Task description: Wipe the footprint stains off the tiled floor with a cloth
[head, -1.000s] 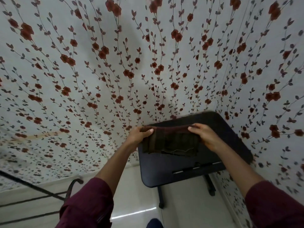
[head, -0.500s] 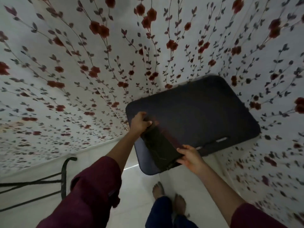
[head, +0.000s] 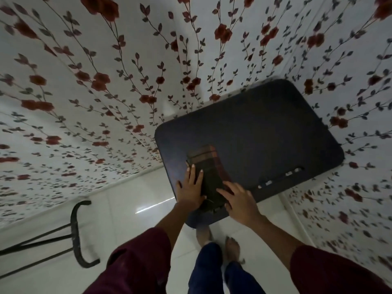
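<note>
Both hands are down on the dark counter point(head: 265, 132) now, pressing a folded cloth point(head: 206, 166) flat near its near-left corner. The cloth is dark with a faint reddish plaid at its far end; the rest is so dim that its pattern and edges melt into the counter top. Its near end appears to hang just over the counter's near edge, with a loose thread or two showing there.

The left hand point(head: 191, 192) lies flat, fingers spread wide, palm on the left side of the cloth with the thumb out on the bare counter. The right hand point(head: 239, 201) is open too, fingers laid across the cloth's near right part, gripping nothing. Both wrists run back into maroon sleeves point(head: 137, 262), cut off at the bottom of the view.

Below the counter, the white tiled floor point(head: 127, 209) shines with a streak of light. Bare feet point(head: 232, 248) in dark blue trousers stand on it, one foot half hidden under the counter edge and smeared. I can't make out any footprint stains from here; the tiles are glossy and blurred.

At the left, a black metal frame point(head: 74, 230) with a curved bar runs out of view. Floral wallpaper point(head: 127, 71) fills the far side and the right, soft with motion.
</note>
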